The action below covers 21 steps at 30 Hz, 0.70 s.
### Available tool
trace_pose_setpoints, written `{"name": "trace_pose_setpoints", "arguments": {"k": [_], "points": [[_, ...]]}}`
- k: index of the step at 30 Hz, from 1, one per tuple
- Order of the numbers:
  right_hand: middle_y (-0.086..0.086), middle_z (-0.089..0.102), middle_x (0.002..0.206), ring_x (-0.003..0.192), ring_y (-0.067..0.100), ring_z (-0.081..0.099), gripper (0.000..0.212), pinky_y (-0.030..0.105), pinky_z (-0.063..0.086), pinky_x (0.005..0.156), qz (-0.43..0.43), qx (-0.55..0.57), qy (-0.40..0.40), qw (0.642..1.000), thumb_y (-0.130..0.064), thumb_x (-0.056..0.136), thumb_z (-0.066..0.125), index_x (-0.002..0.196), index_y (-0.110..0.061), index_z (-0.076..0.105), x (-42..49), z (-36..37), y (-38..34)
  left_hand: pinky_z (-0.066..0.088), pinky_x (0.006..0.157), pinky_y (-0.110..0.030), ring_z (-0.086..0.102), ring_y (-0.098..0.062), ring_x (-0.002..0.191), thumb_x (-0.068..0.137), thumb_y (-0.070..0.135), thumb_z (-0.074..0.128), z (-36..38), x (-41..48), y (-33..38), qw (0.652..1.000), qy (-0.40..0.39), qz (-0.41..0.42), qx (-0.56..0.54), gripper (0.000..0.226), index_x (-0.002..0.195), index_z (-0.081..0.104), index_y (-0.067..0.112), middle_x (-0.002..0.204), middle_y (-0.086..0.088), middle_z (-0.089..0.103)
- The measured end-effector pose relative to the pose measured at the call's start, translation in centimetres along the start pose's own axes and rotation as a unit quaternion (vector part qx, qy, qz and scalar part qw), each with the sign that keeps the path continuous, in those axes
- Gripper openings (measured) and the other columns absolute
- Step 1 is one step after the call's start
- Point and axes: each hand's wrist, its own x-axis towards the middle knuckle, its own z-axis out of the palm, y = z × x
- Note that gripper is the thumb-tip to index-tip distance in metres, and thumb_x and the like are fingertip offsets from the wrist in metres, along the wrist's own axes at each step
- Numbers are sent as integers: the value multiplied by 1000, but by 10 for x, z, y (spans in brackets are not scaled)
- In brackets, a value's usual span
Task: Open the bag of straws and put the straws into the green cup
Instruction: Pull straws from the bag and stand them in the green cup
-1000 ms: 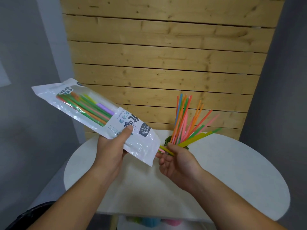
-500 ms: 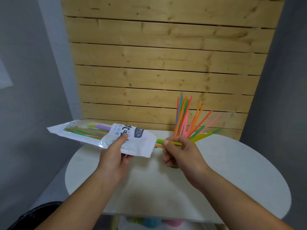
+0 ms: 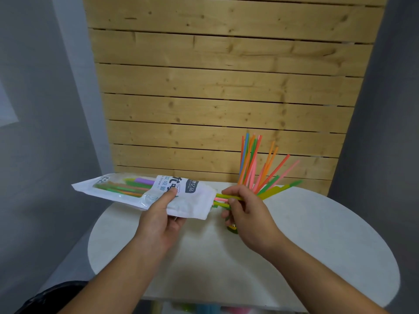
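The long plastic bag [image 3: 192,202], white with a clear window and printed text, is held in the air above the left part of the table, lying almost level. Its open mouth points to the right. Through the window I see coloured plastic straws [image 3: 122,189] inside: green, orange and one purple. A few yellow and green straw ends [image 3: 223,196] stick out of the mouth.

The left hand [image 3: 161,220] grips the bag near its middle, with the thumb pressed on the top and the fingers curled under it. The right hand [image 3: 244,211] is just beside the mouth, and its thumb and fingers pinch the straw ends that stick out.

The green cup [image 3: 232,230] stands on the table behind the right hand, which hides nearly all of it; only a small part shows below the fingers. A bunch of thin straws [image 3: 249,164] rises from there and fans out, orange, pink, blue, green and yellow.

The round white table [image 3: 328,245] stands against a wall of pale wooden planks [image 3: 226,87], with plain grey walls [image 3: 40,132] on both sides. Below the near edge of the table some green, blue and pink shapes [image 3: 204,309] show, too blurred to name.
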Motion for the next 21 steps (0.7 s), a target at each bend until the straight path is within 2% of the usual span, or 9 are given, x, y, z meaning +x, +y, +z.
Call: {"name": "trace_pose_setpoints", "arguments": {"k": [3, 7, 10, 15, 18, 20, 21], "points": [[8, 63, 78, 65, 12, 58, 14, 21, 48, 59, 28, 28, -9, 999, -15, 102, 48, 107, -23, 58, 0, 1, 0, 64, 74, -39, 77, -20, 90, 90, 4, 70, 0, 0, 0, 1000, 1, -3, -2, 22, 110, 68, 12, 101, -8, 80], [5, 67, 85, 67, 9, 63, 14, 22, 52, 59, -2, 28, 6, 1000, -13, 98, 57, 109, -18, 63, -1, 1, -1, 64, 74, -38, 77, -19, 89, 89, 4, 71, 1, -1, -2, 1000, -1, 2, 3, 24, 112, 68, 14, 102, -7, 80], [5, 68, 82, 66, 10, 65, 12, 26, 53, 60, -11, 30, 13, 999, -8, 98, 55, 100, -16, 63, 0, 0, 0, 63, 76, -39, 77, -20, 91, 90, 4, 70, 2, -2, -1, 1000, -3, 2, -1, 25, 113, 67, 14, 104, -7, 79], [8, 69, 71, 63, 16, 62, 13, 36, 53, 65, -25, -6, 47, 999, -15, 101, 50, 94, -23, 56, -1, -3, 2, 62, 79, -38, 77, -18, 89, 91, 4, 69, 0, 0, 5, 1000, 1, 4, -19, 22, 111, 68, 13, 104, -7, 80], [12, 71, 79, 71, 23, 69, 9, 42, 57, 70, -30, -11, 59, 998, -17, 100, 52, 95, -23, 57, -2, -5, 3, 60, 84, -40, 77, -18, 88, 91, 4, 69, 0, 0, 7, 1000, 5, 6, -22, 21, 110, 68, 12, 102, -6, 80], [11, 70, 85, 73, 22, 71, 4, 42, 60, 70, -30, -1, 65, 997, -20, 97, 59, 100, -22, 60, -3, -8, -1, 60, 84, -40, 78, -18, 86, 91, 3, 68, -1, 0, 7, 1000, 5, 6, -23, 21, 110, 68, 12, 99, -6, 80], [10, 69, 87, 72, 20, 72, 9, 41, 61, 69, -27, 3, 66, 997, -22, 95, 62, 104, -22, 61, -4, -9, -3, 61, 83, -40, 78, -18, 85, 91, 3, 68, -1, 0, 7, 1000, 4, 6, -24, 21, 110, 68, 12, 98, -6, 80]]}}
